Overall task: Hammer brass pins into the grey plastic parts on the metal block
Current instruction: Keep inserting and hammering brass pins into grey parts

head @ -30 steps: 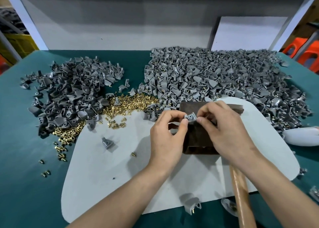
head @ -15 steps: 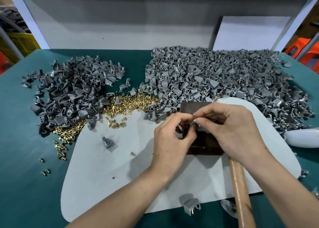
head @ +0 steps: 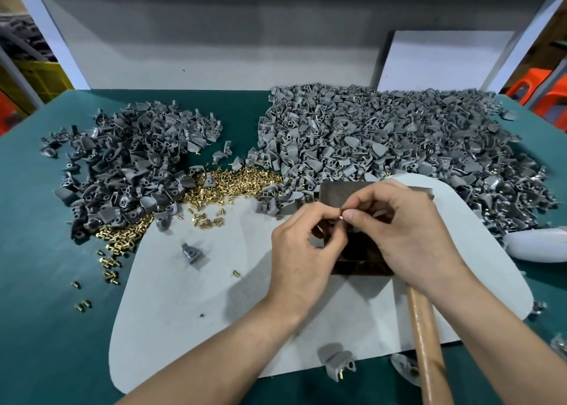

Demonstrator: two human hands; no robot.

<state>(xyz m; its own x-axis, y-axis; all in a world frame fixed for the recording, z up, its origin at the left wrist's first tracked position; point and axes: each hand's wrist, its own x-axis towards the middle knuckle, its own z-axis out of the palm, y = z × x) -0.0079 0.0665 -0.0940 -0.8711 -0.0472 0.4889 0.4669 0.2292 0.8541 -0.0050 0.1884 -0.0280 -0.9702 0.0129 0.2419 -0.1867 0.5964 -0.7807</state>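
Brass pin (head: 340, 216) tiny between left hand (head: 302, 251), right hand (head: 408, 239); metal block (head: 340, 194) half covered.

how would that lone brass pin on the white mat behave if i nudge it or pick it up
The lone brass pin looks round-bodied, so a nudge would probably roll it across the white mat. It is tiny beside the left hand, so likely fiddly to pinch. Being metal, it should stay stiff.

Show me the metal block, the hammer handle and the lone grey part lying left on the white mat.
metal block (head: 337, 194): head view, bare top face near its far edge.
hammer handle (head: 426, 343): head view, middle of the wooden shaft.
lone grey part (head: 190, 252): head view, its middle.
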